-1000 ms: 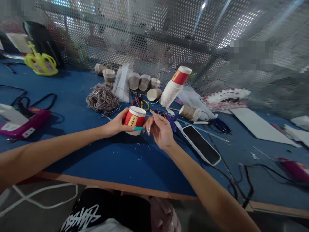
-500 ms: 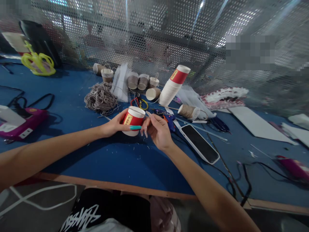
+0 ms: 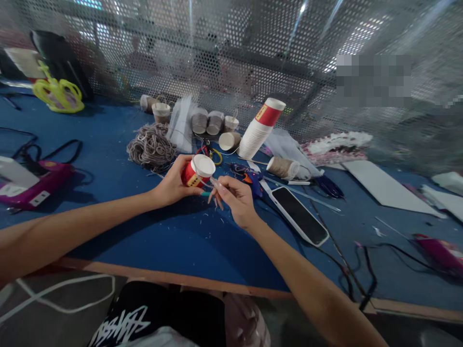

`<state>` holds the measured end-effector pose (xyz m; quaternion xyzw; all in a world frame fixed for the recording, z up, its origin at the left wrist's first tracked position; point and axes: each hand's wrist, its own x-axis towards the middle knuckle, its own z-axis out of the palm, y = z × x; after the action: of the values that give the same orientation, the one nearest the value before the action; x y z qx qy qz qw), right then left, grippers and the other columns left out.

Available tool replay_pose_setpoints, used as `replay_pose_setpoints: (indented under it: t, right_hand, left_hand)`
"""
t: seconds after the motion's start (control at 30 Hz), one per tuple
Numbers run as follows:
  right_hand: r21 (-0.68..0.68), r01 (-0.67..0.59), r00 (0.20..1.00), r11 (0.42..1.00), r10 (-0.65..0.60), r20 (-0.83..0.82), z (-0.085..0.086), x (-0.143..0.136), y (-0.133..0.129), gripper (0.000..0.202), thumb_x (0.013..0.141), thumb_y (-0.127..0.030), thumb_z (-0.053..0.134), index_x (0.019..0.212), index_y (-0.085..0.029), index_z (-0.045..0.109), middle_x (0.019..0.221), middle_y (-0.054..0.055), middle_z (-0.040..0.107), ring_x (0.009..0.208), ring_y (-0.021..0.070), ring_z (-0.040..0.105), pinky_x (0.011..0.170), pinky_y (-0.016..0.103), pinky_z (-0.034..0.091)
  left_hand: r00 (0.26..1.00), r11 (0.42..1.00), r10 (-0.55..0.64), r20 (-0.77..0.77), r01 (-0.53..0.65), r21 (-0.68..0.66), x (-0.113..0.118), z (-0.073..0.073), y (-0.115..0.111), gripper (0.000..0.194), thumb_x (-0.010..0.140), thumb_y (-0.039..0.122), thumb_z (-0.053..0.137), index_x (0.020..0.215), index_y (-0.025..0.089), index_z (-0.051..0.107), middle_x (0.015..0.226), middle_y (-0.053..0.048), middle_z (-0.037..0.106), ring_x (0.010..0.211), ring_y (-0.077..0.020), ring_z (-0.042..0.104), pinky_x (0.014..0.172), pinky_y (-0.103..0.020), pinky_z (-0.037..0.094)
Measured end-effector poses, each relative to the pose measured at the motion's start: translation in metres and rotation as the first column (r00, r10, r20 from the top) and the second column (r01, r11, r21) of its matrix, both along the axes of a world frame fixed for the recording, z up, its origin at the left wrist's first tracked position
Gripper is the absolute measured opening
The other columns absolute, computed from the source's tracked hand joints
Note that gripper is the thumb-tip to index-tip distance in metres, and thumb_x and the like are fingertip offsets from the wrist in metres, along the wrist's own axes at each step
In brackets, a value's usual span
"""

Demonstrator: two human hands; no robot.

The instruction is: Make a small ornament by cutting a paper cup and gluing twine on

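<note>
My left hand (image 3: 174, 182) is wrapped round a red and white paper cup (image 3: 191, 174), which is tilted so that its pale round end (image 3: 204, 165) faces up and toward me. A thin greyish cord (image 3: 204, 183) runs along the cup's side to my right hand (image 3: 233, 196). Thumb and forefinger of that hand are pinched on the cord close to the cup, the other fingers curled below. Behind the cup lie scissors (image 3: 217, 155) with yellow and red handles, partly hidden. A heap of grey-brown cord (image 3: 152, 147) lies beyond my left hand.
A leaning stack of paper cups (image 3: 257, 130) stands behind my hands, near several cord-wrapped cups (image 3: 215, 122). Right of my right hand are a blue glue gun (image 3: 254, 182) and a white-framed black device (image 3: 300, 214). A purple power strip (image 3: 43, 185) sits left.
The cup has tipped over from nearly upright, its pale end turning toward me. My right hand has stayed beside it, the pinching fingers slightly lower and further left.
</note>
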<state>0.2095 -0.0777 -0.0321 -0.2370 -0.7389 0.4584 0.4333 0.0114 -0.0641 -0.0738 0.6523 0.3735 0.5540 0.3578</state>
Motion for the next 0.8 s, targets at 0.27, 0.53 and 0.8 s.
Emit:
replay_pose_setpoints:
  t: [0.27,0.53,0.8]
  right_hand:
    - [0.699,0.149,0.962,0.699,-0.267,0.062,0.003,0.005,-0.001,0.005,0.087,-0.023,0.052,0.085,-0.023,0.057,0.078,0.002,0.059,0.076,0.0181,0.055,0.071,0.038,0.046]
    - [0.756,0.285,0.918,0.589,-0.394,-0.039,-0.001,0.008,0.006,0.043,0.082,-0.023,0.054,0.124,-0.025,0.042,0.121,0.011,0.058,0.115,0.0285,0.057,0.094,0.054,0.046]
    - [0.413,0.029,0.971,0.91,-0.124,0.205,-0.017,-0.002,0.002,0.08,0.091,-0.041,0.05,0.154,-0.026,0.003,0.167,0.01,0.007,0.154,0.0268,0.006,0.124,0.056,0.014]
  left_hand:
    - [0.993,0.996,0.091,-0.077,-0.089,0.024,0.0,-0.002,0.003,0.078,0.059,0.032,0.088,0.121,0.019,0.043,0.119,-0.01,0.056,0.114,-0.0279,0.058,0.1,-0.046,0.047]
    - [0.869,0.922,0.367,-0.331,-0.291,0.256,0.0,0.006,-0.004,0.061,0.064,0.021,0.083,0.117,0.02,0.053,0.113,-0.006,0.058,0.107,-0.0249,0.057,0.099,-0.045,0.047]
    - [0.966,0.974,0.226,-0.127,-0.227,0.007,0.004,0.003,-0.001,0.066,0.063,0.031,0.083,0.115,0.019,0.045,0.11,-0.006,0.061,0.103,-0.0242,0.062,0.097,-0.045,0.049]
